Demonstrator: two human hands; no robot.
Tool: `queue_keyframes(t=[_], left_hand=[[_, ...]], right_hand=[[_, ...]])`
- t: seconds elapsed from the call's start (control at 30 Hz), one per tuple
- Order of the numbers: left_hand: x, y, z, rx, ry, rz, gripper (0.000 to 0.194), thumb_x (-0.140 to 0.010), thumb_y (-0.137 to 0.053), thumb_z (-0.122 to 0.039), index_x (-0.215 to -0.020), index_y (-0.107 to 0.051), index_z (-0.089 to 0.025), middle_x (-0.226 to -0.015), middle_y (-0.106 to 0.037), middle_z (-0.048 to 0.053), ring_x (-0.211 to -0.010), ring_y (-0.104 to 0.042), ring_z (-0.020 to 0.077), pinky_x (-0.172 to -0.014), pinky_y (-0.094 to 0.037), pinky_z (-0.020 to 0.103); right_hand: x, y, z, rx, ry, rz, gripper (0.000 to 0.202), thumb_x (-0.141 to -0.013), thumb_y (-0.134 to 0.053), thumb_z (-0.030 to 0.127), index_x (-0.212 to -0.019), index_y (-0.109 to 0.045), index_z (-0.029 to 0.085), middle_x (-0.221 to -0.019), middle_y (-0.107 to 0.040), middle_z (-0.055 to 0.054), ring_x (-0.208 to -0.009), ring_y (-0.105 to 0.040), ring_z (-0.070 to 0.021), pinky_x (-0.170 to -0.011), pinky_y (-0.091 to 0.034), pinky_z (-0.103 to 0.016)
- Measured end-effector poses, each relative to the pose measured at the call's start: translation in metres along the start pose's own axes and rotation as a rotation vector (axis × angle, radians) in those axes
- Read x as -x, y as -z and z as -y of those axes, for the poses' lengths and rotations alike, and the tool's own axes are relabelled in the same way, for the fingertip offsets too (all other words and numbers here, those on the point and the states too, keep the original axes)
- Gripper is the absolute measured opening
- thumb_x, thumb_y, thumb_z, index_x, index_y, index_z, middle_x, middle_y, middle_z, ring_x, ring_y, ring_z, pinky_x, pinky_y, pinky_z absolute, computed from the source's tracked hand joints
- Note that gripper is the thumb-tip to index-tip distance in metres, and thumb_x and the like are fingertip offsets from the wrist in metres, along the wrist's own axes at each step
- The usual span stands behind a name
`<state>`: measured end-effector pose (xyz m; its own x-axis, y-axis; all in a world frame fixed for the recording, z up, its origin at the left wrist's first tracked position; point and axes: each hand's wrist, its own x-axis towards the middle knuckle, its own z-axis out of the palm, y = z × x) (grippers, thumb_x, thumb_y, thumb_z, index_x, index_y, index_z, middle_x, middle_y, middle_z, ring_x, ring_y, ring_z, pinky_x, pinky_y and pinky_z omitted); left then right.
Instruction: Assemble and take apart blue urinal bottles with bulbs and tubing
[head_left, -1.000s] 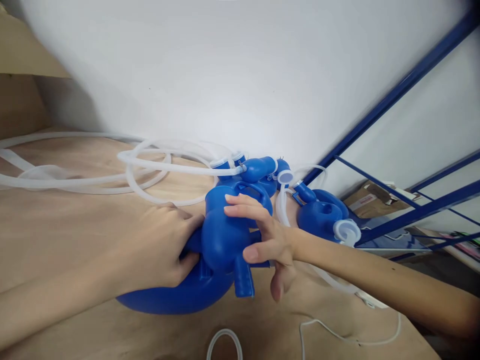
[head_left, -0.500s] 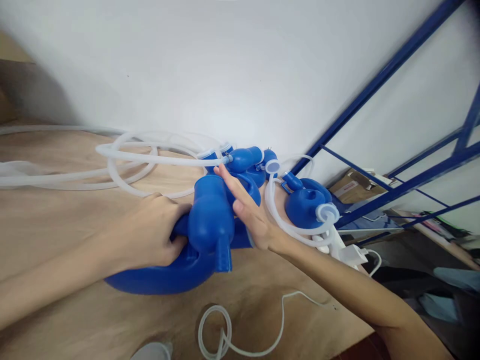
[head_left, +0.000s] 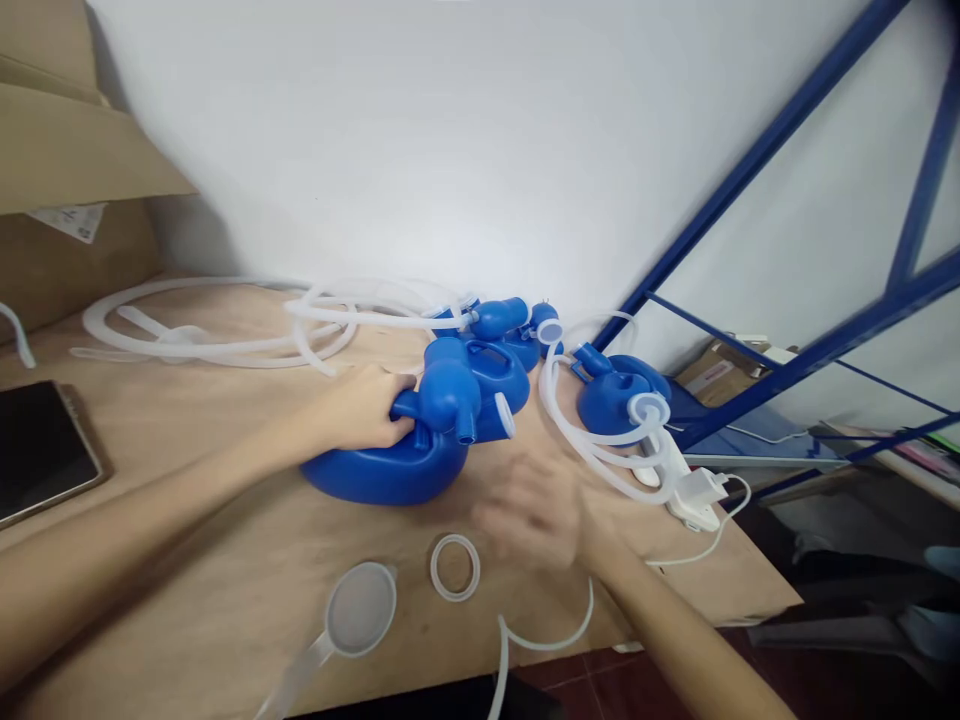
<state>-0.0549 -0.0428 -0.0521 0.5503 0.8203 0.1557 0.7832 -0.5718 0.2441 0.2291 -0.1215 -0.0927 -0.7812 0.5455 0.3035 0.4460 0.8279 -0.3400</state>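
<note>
Wooden table (head_left: 187,470) across the near and left part of the scene, white wall behind it, blue metal rack (head_left: 787,130) slanting up on the right

Cardboard box (head_left: 67,170) at the far left against the wall

Coil of clear hose (head_left: 225,330) spread over the far side of the table, running right toward the blue pieces

Blue plastic vessel (head_left: 390,465) near the middle of the table, resting on the wood, with a rounded upper part and short spouts pointing right and down

Second blue vessel (head_left: 611,400) to the right of it, near the table's far right corner, wrapped in loops of thin clear tube, well apart from both hands

Dark phone (head_left: 37,445) flat on the table at the left edge

Left hand (head_left: 364,410) clenched round the left end of the blue plastic vessel, fingers wrapped about its neck

Right hand (head_left: 536,515) blurred, hovering over the table just near and right of that vessel, touching nothing visible; open or closed cannot be told through the blur

White plug block (head_left: 694,495) with a thin cord at the right edge of the table

Round clear strainer-like piece (head_left: 360,610) with a handle near the front edge

Small clear ring (head_left: 454,567) flat on the wood between the strainer piece and the right hand
</note>
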Motion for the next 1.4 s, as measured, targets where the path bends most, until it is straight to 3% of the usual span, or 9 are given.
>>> queue_keyframes(t=[0.1,0.27,0.47,0.73,0.83,1.0,1.17,1.3,1.4], left_hand=[[0.000,-0.001,0.001,0.013,-0.003,-0.043,0.042,-0.081,-0.059,-0.031,-0.119,-0.068,-0.017,-0.109,-0.080,0.014,-0.096,-0.076,0.0360,-0.079,-0.055,0.041],[0.002,-0.005,0.005,0.035,0.000,-0.107,0.076,-0.083,-0.060,-0.030,-0.155,-0.044,-0.013,-0.131,-0.075,0.018,-0.115,-0.073,0.0384,-0.093,-0.056,0.045],[0.001,-0.007,0.002,-0.026,0.044,-0.096,0.074,-0.085,-0.056,-0.028,-0.157,-0.043,-0.015,-0.121,-0.078,0.018,-0.106,-0.076,0.0401,-0.086,-0.057,0.045],[0.000,-0.008,0.001,-0.022,0.125,-0.154,0.075,-0.087,-0.057,-0.028,-0.159,-0.041,-0.017,-0.129,-0.075,0.018,-0.118,-0.071,0.0416,-0.095,-0.055,0.047],[0.000,-0.007,0.003,0.008,0.146,-0.159,0.079,-0.086,-0.059,-0.028,-0.162,-0.037,-0.017,-0.136,-0.071,0.019,-0.119,-0.072,0.0412,-0.096,-0.054,0.047],[0.000,-0.005,0.002,-0.014,0.182,-0.140,0.088,-0.087,-0.059,-0.030,-0.167,-0.025,-0.018,-0.143,-0.066,0.021,-0.116,-0.072,0.0430,-0.091,-0.056,0.047],[-0.002,-0.004,0.009,-0.046,0.227,-0.119,0.088,-0.088,-0.055,-0.032,-0.168,-0.022,-0.018,-0.135,-0.070,0.022,-0.104,-0.075,0.0437,-0.083,-0.056,0.048],[-0.006,-0.005,0.023,-0.076,0.219,-0.159,0.089,-0.086,-0.057,-0.035,-0.167,-0.023,-0.017,-0.139,-0.068,0.023,-0.108,-0.074,0.0452,-0.085,-0.056,0.049],[-0.007,-0.005,0.030,-0.076,0.212,-0.177,0.086,-0.087,-0.055,-0.037,-0.165,-0.027,-0.017,-0.127,-0.074,0.020,-0.106,-0.074,0.0457,-0.084,-0.055,0.049]], right_hand=[[0.009,-0.008,0.031,0.286,0.209,0.296,0.032,-0.106,-0.059,0.042,-0.135,-0.067,0.031,-0.124,-0.076,-0.009,-0.110,-0.070,-0.0269,-0.087,-0.059,-0.042],[0.004,-0.007,0.036,0.283,0.146,0.475,0.041,-0.108,-0.058,0.041,-0.145,-0.061,0.025,-0.148,-0.064,-0.011,-0.133,-0.061,-0.0273,-0.106,-0.056,-0.042],[-0.008,-0.003,0.033,0.215,0.057,0.451,0.059,-0.107,-0.061,0.038,-0.162,-0.042,0.026,-0.147,-0.064,-0.012,-0.136,-0.059,-0.0241,-0.107,-0.054,-0.039],[-0.041,-0.019,0.055,0.450,0.239,0.457,0.049,-0.112,-0.047,0.026,-0.160,-0.045,0.027,-0.159,-0.055,-0.012,-0.145,-0.053,-0.0240,-0.117,-0.047,-0.040],[-0.055,-0.021,0.067,0.425,0.337,0.523,0.039,-0.110,-0.054,0.038,-0.147,-0.060,0.028,-0.161,-0.054,-0.006,-0.147,-0.050,-0.0245,-0.113,-0.049,-0.036],[-0.064,-0.030,0.066,0.426,0.461,0.521,0.027,-0.111,-0.049,0.021,-0.120,-0.074,0.021,-0.155,-0.062,-0.007,-0.147,-0.053,-0.0258,-0.112,-0.050,-0.039],[-0.060,0.032,0.052,0.145,0.230,0.436,0.018,-0.106,-0.060,0.029,-0.114,-0.072,0.017,-0.144,-0.069,-0.010,-0.132,-0.065,-0.0241,-0.110,-0.054,-0.038],[-0.052,0.102,0.032,-0.241,0.091,0.201,0.009,-0.102,-0.061,0.021,-0.093,-0.061,0.021,-0.149,-0.064,-0.014,-0.132,-0.065,-0.0223,-0.108,-0.053,-0.039],[-0.050,0.120,0.016,-0.361,0.053,-0.021,0.015,-0.101,-0.064,0.024,-0.087,-0.056,0.023,-0.143,-0.068,-0.011,-0.127,-0.067,-0.0235,-0.108,-0.052,-0.043]])
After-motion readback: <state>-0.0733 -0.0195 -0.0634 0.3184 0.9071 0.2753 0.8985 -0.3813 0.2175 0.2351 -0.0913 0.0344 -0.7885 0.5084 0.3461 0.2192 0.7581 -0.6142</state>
